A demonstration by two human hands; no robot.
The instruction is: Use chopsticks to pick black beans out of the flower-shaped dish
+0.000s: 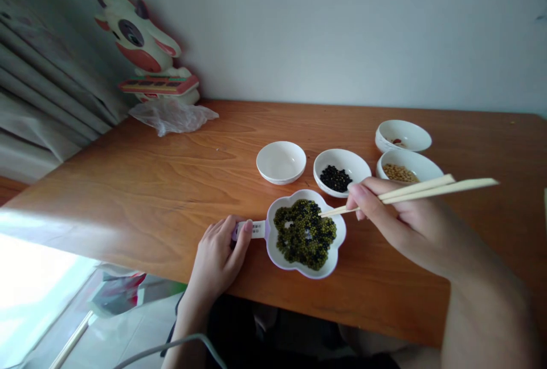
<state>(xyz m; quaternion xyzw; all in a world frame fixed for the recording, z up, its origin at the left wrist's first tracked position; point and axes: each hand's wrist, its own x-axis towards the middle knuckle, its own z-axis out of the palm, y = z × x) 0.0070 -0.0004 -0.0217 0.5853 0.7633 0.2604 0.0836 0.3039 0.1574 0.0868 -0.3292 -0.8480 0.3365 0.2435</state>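
My left hand (222, 252) is closed round the short handle of a flower-shaped dish (342, 232), white with a lilac rim. Green and black beans (299, 244) lie mixed across its floor. My right hand (384, 215) grips a pair of wooden chopsticks (427, 189), their tips together and touching the beans near the dish's upper right. Whether a bean sits between the tips is too small to tell. Just behind the dish stands a white bowl (361, 171) with black beans (335, 178) in it. Left of that is a white bowl (281, 162) with nothing visible inside.
At the right, a white bowl (429, 168) holds tan beans (399, 173), partly behind my right hand. Another white bowl (410, 135) behind it has a few reddish bits. A cow-shaped toy keyboard (160, 84) and a clear plastic bag (173, 117) are at the back left. A cable (171, 345) crosses my left forearm.
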